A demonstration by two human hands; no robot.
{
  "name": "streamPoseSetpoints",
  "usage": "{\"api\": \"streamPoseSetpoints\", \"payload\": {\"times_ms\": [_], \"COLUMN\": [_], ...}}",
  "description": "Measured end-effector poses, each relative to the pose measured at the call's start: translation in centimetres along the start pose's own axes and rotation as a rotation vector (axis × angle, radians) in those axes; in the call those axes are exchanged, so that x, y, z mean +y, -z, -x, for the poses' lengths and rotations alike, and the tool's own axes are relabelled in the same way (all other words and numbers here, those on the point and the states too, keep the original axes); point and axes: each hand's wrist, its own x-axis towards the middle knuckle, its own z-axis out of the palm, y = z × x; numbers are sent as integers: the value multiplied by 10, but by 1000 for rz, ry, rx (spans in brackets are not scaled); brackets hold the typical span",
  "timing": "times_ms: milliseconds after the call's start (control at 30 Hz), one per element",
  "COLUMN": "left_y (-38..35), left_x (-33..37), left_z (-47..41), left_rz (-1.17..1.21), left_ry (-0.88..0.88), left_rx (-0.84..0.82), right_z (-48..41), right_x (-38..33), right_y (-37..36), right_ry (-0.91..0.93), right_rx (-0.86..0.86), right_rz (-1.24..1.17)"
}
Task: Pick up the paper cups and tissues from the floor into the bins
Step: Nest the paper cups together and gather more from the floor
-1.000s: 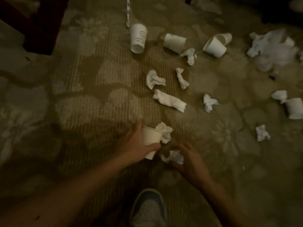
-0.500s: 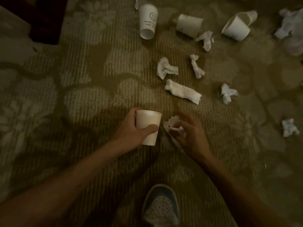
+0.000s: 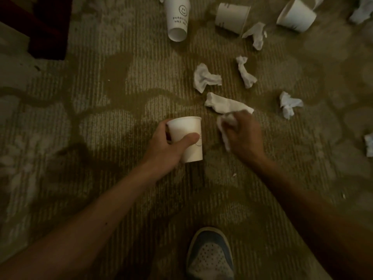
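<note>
White paper cups [image 3: 177, 19] with black smiley prints, white tissues [image 3: 205, 78], olive floral-patterned carpet [image 3: 101, 98], blue-white dotted shoe [image 3: 210, 253].

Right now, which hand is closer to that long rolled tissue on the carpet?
Right. The right hand, clutching a tissue, reaches the long rolled tissue's near end; the left hand, holding a cup, sits farther left.

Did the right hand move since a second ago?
Yes. The right hand, clutching a tissue, went forward from near the shoe to the long tissue lying on the carpet.
</note>
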Motion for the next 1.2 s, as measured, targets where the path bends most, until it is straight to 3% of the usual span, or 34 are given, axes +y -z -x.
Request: {"api": "streamPoseSetpoints", "payload": {"times_ms": [200,267,367,567,633,733,867,1000,1133,1200], "left_y": [2,1,0,1,2,2,0,-7,-14,-19], "left_x": [8,9,8,13,18,24,30,38,45,45], "left_z": [-8,-10,-14,-23,-29,-37,-44,-54,-62,-64], "left_rz": [31,40,51,28,29,30,18,20,40,32], "left_ry": [17,26,35,23,17,21,19,3,-12,-23], "left_rx": [4,0,3,5,24,33,44,29,-17,-29], "right_z": [-51,-50,-43,-59,-75,-103,-118,-110,-115,-122], "right_x": [7,6,9,-6,-19,-32,-24,-14,8,23], "right_y": [-8,-18,-28,-27,-28,-35,-47,-52,-34,-21], "right_ry": [-165,-156,-56,-29,13,98,141,159,-4,-80], "right_rx": [-75,-146,-102,57,95,15,-226,-150,78,-7], "right_rz": [185,251,402,-58,-113,22,250,270,510,498]}}
